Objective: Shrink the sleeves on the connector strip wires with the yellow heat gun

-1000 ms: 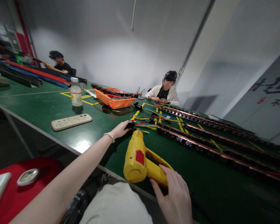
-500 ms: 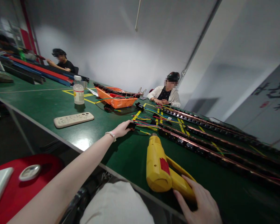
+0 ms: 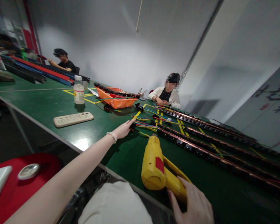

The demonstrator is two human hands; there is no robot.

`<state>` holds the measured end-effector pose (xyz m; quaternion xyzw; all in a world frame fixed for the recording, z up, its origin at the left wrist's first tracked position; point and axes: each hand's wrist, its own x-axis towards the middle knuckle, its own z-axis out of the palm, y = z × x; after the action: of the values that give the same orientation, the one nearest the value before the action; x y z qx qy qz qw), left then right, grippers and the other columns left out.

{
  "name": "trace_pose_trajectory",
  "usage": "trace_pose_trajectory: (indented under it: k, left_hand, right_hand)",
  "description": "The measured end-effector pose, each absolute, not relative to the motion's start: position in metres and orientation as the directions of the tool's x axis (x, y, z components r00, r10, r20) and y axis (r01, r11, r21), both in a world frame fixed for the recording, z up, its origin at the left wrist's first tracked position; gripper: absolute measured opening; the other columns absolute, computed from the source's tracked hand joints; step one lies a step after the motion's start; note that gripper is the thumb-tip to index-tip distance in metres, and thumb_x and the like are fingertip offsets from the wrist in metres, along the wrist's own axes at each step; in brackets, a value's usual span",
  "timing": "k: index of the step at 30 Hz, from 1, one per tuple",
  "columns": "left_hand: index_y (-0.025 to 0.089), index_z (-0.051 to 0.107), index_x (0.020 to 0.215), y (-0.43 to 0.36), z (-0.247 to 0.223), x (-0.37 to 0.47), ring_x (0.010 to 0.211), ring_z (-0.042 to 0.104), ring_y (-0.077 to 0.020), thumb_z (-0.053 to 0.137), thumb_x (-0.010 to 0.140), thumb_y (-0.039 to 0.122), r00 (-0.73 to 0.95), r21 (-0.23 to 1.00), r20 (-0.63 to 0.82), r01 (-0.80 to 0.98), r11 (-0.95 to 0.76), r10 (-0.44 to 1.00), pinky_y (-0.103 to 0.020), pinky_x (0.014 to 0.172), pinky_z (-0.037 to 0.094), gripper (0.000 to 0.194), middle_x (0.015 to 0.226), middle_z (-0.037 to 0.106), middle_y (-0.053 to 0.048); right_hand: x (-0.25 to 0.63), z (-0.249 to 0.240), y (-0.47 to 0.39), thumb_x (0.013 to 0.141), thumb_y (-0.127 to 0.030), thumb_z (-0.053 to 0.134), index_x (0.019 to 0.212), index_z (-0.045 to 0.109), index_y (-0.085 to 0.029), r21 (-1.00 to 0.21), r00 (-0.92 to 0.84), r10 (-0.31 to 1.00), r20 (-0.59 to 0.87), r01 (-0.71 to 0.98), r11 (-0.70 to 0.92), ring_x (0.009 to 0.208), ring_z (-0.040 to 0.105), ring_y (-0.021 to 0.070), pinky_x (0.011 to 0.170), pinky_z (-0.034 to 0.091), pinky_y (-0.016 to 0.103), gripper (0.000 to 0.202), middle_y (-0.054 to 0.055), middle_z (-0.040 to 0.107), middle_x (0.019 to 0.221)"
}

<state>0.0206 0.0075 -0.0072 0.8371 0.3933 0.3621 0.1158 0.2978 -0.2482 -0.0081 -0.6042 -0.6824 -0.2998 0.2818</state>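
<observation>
My left hand (image 3: 124, 129) reaches across the table, its fingers closed around a black connector (image 3: 133, 126) at the end of a bundle of coloured wires (image 3: 146, 125). The fingertips partly cover the connector. My right hand (image 3: 194, 203) is wrapped round the handle of a yellow heat gun (image 3: 153, 174) with a red patch. The gun's nozzle points away from me, close to a yellow-green wire (image 3: 143, 134) and just below the bundle. The wires run into a long black strip with copper-coloured bars (image 3: 186, 143) lying to the right.
Left on the green table (image 3: 102, 121) are a beige remote control (image 3: 73, 119) and a drink bottle (image 3: 79, 93). An orange basket (image 3: 121, 103) holds more strips. Across the table sits a person in a white jacket (image 3: 177, 99); another person (image 3: 66, 64) works farther left.
My right hand has shifted the heat gun slightly to the left, nearer the wire bundle. My left hand stays at the connector, its fingers a little straighter.
</observation>
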Motion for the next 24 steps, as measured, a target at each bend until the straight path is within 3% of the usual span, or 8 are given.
trace_pose_trajectory:
  k: [7, 19, 24]
  left_hand:
    - [0.02, 0.041, 0.132, 0.009, -0.009, 0.02, 0.114, 0.05, -0.0212, 0.04, 0.081, 0.006, 0.456, 0.436, 0.524, 0.582, -0.686, 0.72, -0.036, 0.102, 0.039, 0.053, 0.119, 0.049, -0.01]
    - [0.02, 0.039, 0.133, 0.022, -0.018, 0.019, 0.115, 0.049, -0.0217, 0.04, 0.081, 0.007, 0.45, 0.427, 0.531, 0.59, -0.685, 0.718, -0.037, 0.101, 0.039, 0.053, 0.12, 0.05, -0.011]
    - [0.021, 0.039, 0.133, 0.028, -0.024, 0.017, 0.115, 0.05, -0.0207, 0.039, 0.081, 0.006, 0.464, 0.428, 0.553, 0.554, -0.714, 0.692, -0.037, 0.101, 0.039, 0.054, 0.122, 0.05, -0.011]
  right_hand:
    - [0.278, -0.011, -0.243, 0.088, -0.052, 0.036, 0.109, 0.052, -0.016, 0.091, -0.15, 0.643, 0.751, 0.988, 0.123, 0.092, 0.053, 0.0227, 0.081, 0.039, 0.037, 0.045, 0.007, 0.06, 0.098]
    - [0.245, -0.012, -0.229, 0.083, -0.047, 0.05, 0.114, 0.049, -0.016, 0.001, -0.193, 0.678, 0.71, 0.962, 0.272, 0.098, 0.049, 0.0225, 0.09, 0.035, 0.036, 0.044, 0.006, 0.058, 0.104]
    - [0.234, -0.012, -0.228, 0.081, -0.053, 0.053, 0.113, 0.05, -0.017, -0.042, -0.168, 0.683, 0.711, 0.959, 0.279, 0.099, 0.049, 0.0237, 0.09, 0.035, 0.037, 0.049, 0.007, 0.059, 0.103]
